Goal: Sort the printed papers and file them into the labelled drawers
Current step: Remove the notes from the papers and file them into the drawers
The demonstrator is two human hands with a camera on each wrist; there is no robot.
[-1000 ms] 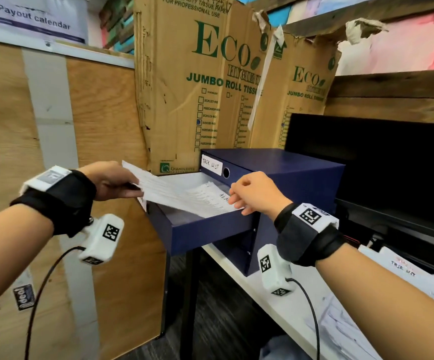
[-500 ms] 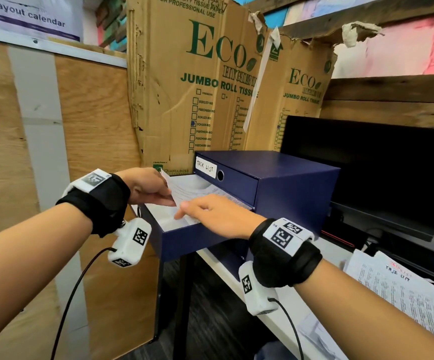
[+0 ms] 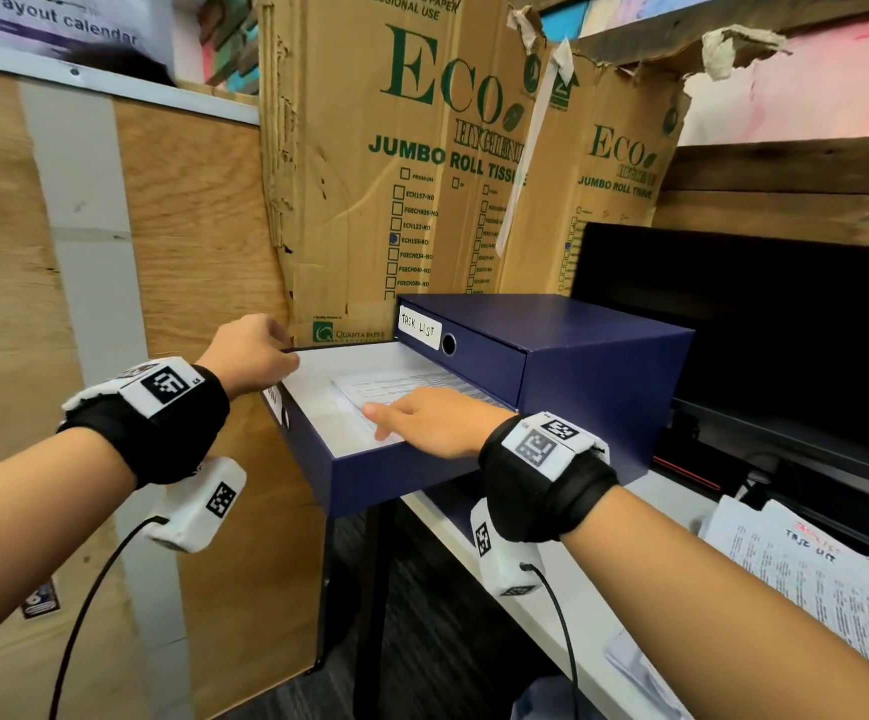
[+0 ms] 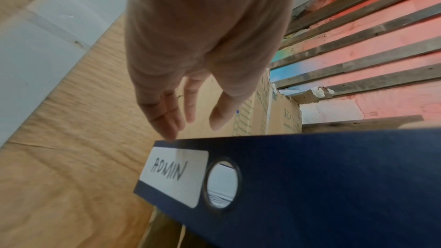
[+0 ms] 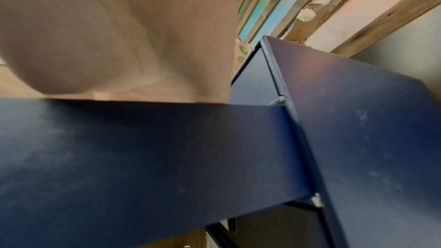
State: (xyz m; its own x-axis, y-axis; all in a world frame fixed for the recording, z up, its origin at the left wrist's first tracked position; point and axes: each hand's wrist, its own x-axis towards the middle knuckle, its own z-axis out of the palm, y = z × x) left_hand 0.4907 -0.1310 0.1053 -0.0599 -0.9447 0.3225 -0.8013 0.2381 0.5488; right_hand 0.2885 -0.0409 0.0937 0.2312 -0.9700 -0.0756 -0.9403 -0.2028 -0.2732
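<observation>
Both wrists: black wrist straps (image 3: 162,433) with white fiducial tags, white camera pods (image 3: 198,506) underneath, black cables (image 3: 84,615) trailing. Forearms bare.

Printed paper (image 3: 401,387) flat in open drawer (image 3: 385,475)

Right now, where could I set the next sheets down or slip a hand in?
Free: the unit's flat top, between the cartons and the monitor; the white desk strip in front of the unit, beside the loose papers. Crowded: the ADMIN drawer, with the right hand on its sheet and the left hand at its corner.
</observation>
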